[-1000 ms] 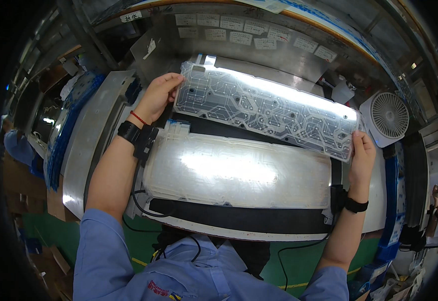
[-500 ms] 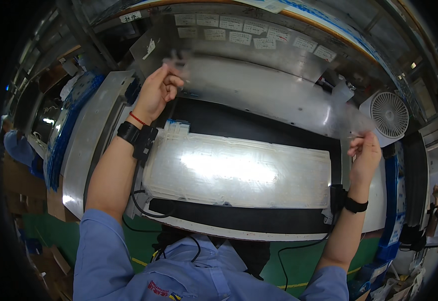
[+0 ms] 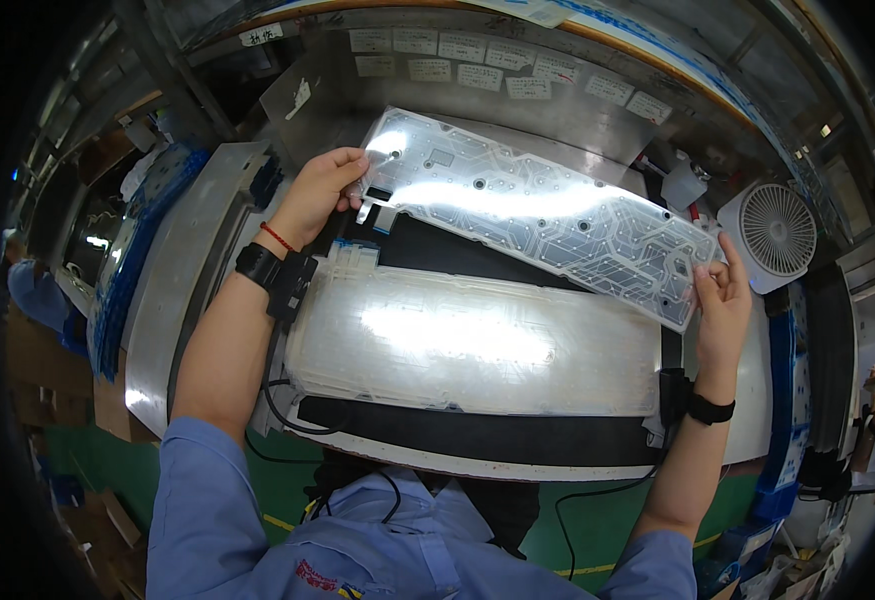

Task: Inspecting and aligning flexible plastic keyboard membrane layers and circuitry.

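Observation:
Between my two hands hangs a clear keyboard membrane sheet, printed with fine circuit lines and dotted with small holes. It tilts down toward the right, and light glares off its middle. My left hand pinches its left end, where a short connector tail sticks out. At the right end my right hand grips the edge between thumb and fingers. Nearer to me, a stack of similar clear membrane sheets lies on a black mat, with its tails gathered at the upper left corner.
A white fan stands at the right rear. Behind the mat rises a metal panel with paper labels. Metal plates and blue packing material lie at left. A black cable loops by the bench's front edge.
The held sheet was a blur of motion and now shows sharply, stretched out between my hands. My right hand has shifted slightly; the stack has stayed put.

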{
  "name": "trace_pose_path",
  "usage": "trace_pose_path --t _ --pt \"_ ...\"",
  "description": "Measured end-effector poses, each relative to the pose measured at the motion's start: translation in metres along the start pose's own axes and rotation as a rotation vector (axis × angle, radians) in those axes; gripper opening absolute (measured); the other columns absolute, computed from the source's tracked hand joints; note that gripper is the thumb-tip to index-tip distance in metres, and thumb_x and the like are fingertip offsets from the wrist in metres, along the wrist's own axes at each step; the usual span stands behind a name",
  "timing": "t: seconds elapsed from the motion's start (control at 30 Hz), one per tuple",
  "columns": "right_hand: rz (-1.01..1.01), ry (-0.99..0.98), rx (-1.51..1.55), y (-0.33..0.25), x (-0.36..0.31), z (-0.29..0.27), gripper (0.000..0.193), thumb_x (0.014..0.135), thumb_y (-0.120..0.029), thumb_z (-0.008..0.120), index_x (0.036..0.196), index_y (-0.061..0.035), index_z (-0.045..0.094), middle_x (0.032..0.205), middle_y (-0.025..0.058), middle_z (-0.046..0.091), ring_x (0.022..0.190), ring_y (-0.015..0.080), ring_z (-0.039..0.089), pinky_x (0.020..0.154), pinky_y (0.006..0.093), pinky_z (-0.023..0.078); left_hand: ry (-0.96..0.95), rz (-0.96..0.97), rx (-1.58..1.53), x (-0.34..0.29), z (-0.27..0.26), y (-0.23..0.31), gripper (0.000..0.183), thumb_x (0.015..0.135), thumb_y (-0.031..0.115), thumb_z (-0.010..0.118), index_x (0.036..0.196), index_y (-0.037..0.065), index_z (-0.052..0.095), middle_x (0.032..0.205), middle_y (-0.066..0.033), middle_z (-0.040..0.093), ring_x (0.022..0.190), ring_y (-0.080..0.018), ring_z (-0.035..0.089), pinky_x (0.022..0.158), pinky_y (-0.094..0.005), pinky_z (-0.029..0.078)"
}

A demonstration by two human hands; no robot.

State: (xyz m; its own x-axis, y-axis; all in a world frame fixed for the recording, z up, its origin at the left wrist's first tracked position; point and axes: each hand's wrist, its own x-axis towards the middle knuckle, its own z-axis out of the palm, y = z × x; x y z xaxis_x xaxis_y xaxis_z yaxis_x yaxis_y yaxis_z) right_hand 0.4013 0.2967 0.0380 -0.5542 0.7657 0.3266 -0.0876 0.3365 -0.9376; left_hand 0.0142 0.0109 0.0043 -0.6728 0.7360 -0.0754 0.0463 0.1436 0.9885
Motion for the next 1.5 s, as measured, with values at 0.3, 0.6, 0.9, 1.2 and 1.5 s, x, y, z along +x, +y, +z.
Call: trace_pose_path --t 0.3,0.6,0.9,1.2,1.5 --pt "0.075 0.044 -0.043 0.0 0.0 -0.001 0.043 0.091 -0.01 0.056 0.131 0.0012 0.043 0.083 0.0017 0.059 0.063 0.0056 0.053 0.056 0.0177 0.041 0.003 0.051 -0.271 0.006 -0.014 -0.013 0.024 0.099 0.019 0.046 0.113 0.002 0.056 0.096 -0.0012 0.063 0.068 -0.0004 0.047 0.058 -0.0133 0.038" --pt "0.307 -0.177 -0.325 0.005 -0.002 -0.001 0.03 0.091 -0.02 0.06 0.114 0.0002 0.056 0.074 0.0012 0.06 0.062 0.0064 0.053 0.057 0.0204 0.042 0.192 0.052 -0.33 0.008 -0.009 -0.014 0.042 0.096 0.024 0.051 0.129 0.0 0.04 0.116 -0.012 0.055 0.092 -0.0132 0.059 0.082 -0.0255 0.05" --pt "0.357 -0.317 -0.331 0.005 -0.006 0.002 0.032 0.09 -0.02 0.062 0.112 0.0035 0.057 0.067 0.0 0.057 0.064 0.0073 0.053 0.06 0.0216 0.042 0.246 0.03 -0.236 0.006 -0.008 -0.015 0.033 0.097 0.026 0.05 0.121 0.004 0.049 0.101 -0.0033 0.054 0.079 -0.0088 0.053 0.071 -0.0207 0.045" --pt "0.32 -0.326 -0.369 0.011 -0.005 -0.001 0.032 0.09 -0.021 0.062 0.11 0.0034 0.057 0.066 -0.0032 0.053 0.062 0.005 0.049 0.058 0.0205 0.039 0.228 0.028 -0.238 0.006 -0.007 -0.014 0.032 0.097 0.025 0.051 0.121 0.005 0.05 0.098 -0.0015 0.056 0.079 -0.0079 0.054 0.07 -0.0201 0.044" --pt "0.289 -0.388 -0.198 0.005 -0.007 0.003 0.026 0.086 -0.011 0.066 0.108 0.0011 0.059 0.065 -0.0077 0.047 0.059 0.0015 0.041 0.054 0.0174 0.033 0.227 0.033 -0.225 0.004 -0.005 -0.011 0.032 0.097 0.025 0.05 0.122 0.005 0.05 0.099 -0.0011 0.056 0.079 -0.0078 0.053 0.07 -0.0196 0.044"
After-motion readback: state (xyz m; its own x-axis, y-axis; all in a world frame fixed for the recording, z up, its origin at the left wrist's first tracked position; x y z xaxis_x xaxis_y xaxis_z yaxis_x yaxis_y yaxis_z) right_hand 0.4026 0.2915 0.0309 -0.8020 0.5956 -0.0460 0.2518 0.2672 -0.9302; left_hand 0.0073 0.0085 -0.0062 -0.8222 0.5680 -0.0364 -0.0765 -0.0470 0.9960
